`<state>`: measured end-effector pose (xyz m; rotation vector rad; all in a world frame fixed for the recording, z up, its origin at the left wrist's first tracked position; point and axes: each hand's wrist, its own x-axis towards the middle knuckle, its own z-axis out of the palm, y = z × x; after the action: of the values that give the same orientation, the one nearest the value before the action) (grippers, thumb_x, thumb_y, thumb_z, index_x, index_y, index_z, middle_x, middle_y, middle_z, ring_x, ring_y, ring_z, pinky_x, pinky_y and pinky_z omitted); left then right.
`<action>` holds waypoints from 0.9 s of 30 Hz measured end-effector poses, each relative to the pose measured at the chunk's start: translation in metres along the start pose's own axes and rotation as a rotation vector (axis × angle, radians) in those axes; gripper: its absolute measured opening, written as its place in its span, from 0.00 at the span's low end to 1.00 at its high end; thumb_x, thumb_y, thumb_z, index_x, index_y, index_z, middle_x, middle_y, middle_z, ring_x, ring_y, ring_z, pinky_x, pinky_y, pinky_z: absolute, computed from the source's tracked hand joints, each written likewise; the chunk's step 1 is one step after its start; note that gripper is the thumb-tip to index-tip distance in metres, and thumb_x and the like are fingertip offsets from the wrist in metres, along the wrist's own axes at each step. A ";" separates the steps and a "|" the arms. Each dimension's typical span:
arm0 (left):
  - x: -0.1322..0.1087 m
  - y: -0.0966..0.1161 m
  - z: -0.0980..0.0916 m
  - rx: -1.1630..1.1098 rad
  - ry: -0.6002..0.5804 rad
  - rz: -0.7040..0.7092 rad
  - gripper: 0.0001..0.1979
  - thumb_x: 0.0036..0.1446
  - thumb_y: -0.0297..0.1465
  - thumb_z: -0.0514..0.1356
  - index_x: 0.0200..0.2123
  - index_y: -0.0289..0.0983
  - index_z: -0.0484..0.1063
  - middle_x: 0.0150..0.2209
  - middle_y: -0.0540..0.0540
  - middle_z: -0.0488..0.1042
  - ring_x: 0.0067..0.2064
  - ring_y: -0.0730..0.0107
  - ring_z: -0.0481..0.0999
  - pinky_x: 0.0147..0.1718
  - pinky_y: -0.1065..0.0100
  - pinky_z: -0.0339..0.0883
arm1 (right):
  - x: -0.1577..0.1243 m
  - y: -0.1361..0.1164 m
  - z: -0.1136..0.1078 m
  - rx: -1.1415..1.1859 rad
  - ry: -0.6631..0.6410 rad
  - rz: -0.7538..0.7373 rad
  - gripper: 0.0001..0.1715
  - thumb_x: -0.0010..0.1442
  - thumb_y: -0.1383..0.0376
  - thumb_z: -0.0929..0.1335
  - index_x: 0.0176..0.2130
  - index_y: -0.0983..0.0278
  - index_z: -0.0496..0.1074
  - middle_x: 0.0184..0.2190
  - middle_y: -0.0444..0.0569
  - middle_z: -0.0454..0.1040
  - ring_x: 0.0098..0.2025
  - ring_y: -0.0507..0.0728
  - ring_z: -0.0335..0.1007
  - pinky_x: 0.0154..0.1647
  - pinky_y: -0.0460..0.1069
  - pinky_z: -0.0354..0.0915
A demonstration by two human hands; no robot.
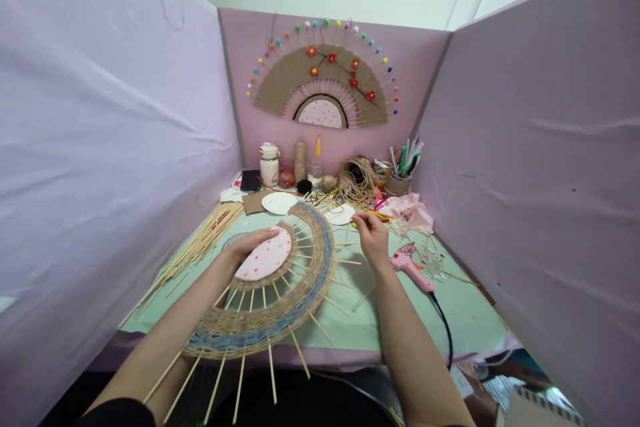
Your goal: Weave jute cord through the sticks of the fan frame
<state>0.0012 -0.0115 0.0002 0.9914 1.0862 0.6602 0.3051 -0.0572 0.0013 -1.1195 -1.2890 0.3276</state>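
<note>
My left hand grips a half-round woven fan by its flat centre, a white half-disc with red dots. Thin wooden sticks spread out from that centre, through a band woven of tan cord with a blue stripe, and stick out past its edge. The fan is tilted, over the near part of the table. To the right of the band, my right hand is closed in a pinch, apart from the fan. What its fingertips hold, if anything, is too small to make out.
A pink glue gun with a black cord lies at right. Bundled sticks lie at left. Along the back stand a white bottle, a twine spool, a cord coil and a tool cup. A decorated fan hangs behind.
</note>
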 end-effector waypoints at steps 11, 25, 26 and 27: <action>-0.006 0.000 0.018 -0.058 -0.011 -0.096 0.11 0.56 0.36 0.61 0.34 0.33 0.74 0.24 0.45 0.78 0.22 0.70 0.75 0.21 0.72 0.66 | 0.006 0.013 0.000 0.080 -0.107 0.220 0.16 0.53 0.53 0.67 0.29 0.65 0.70 0.21 0.42 0.65 0.24 0.51 0.58 0.26 0.46 0.57; -0.001 0.004 0.034 0.141 -0.021 0.482 0.19 0.56 0.39 0.59 0.50 0.40 0.70 0.57 0.45 0.69 0.64 0.66 0.56 0.56 0.71 0.56 | -0.002 0.011 0.019 0.112 -0.319 0.306 0.13 0.48 0.58 0.67 0.24 0.67 0.71 0.20 0.44 0.69 0.23 0.51 0.61 0.24 0.46 0.59; -0.002 0.005 0.035 0.169 -0.023 0.506 0.20 0.56 0.41 0.59 0.50 0.40 0.70 0.57 0.45 0.68 0.64 0.65 0.56 0.57 0.71 0.55 | -0.004 0.009 0.019 0.110 -0.331 0.298 0.13 0.50 0.59 0.67 0.24 0.67 0.72 0.20 0.44 0.69 0.23 0.51 0.61 0.24 0.46 0.60; -0.004 0.005 0.038 0.183 -0.030 0.506 0.21 0.56 0.43 0.58 0.50 0.40 0.69 0.56 0.45 0.69 0.62 0.64 0.59 0.56 0.70 0.56 | -0.005 0.006 0.020 0.104 -0.340 0.288 0.14 0.51 0.59 0.67 0.25 0.68 0.72 0.20 0.44 0.70 0.23 0.51 0.61 0.24 0.46 0.61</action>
<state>0.0352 -0.0247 0.0110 1.4517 0.8822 0.9599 0.2879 -0.0483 -0.0090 -1.1956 -1.3862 0.8194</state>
